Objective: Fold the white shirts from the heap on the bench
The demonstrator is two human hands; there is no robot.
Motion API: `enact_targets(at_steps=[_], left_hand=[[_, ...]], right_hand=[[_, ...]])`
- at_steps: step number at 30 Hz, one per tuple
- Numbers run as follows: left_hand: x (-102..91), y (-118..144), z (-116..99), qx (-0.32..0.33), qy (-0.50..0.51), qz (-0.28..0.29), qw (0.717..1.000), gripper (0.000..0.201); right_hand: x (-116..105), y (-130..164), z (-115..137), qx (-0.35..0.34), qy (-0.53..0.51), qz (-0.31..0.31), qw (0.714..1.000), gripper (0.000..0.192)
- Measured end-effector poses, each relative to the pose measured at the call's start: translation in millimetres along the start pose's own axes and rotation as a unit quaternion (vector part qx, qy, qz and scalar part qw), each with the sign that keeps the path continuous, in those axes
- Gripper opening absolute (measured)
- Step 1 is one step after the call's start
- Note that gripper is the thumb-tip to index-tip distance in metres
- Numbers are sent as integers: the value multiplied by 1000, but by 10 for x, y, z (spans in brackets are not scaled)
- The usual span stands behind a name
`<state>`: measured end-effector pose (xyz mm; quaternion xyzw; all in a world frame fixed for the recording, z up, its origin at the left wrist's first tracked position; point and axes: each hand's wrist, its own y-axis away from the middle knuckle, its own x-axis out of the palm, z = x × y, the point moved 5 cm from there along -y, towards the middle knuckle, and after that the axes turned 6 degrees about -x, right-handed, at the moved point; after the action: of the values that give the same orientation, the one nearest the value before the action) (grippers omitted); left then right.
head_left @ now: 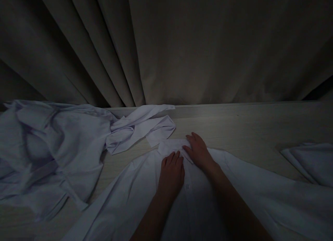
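Head view, dim light. I see the left hand (171, 173) lying flat, fingers together and extended, pressing the chest of a white shirt (145, 185) spread on a pale wooden table (247, 130); it grips nothing. The right hand (199, 151), at one o'clock from the left, rests with fingers slightly curled on the collar (170, 146), pinning rather than pinching it (as far as the gloom shows). A crumpled shirt pile (52, 147) lies at nine o'clock, folded cloth (309, 161) at three, a pleated curtain (166, 46) at twelve. The thin, smooth cotton could slide on the slick tabletop and crease if the palms shift unevenly.
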<state>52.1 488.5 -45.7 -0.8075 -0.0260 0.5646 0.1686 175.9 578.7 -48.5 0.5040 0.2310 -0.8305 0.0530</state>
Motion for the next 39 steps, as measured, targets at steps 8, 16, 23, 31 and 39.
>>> enact_targets(at_steps=[8, 16, 23, 31, 39], left_hand=[[-297, -172, 343, -51, -41, -49, 997, 36], [-46, -395, 554, -67, -129, 23, 989, 56], [26, -334, 616, -80, -136, -10, 987, 67], [11, -304, 632, -94, -115, -8, 989, 72], [-14, -284, 594, -105, -106, -35, 988, 71]], right_hand=[[-202, -26, -5, -8, -55, 62, 997, 25], [63, 58, 20, 15, -5, 67, 998, 48], [215, 125, 60, -11, 52, 64, 997, 59], [180, 156, 88, -7, 114, 54, 992, 63], [201, 152, 64, 3, 141, 74, 987, 63]])
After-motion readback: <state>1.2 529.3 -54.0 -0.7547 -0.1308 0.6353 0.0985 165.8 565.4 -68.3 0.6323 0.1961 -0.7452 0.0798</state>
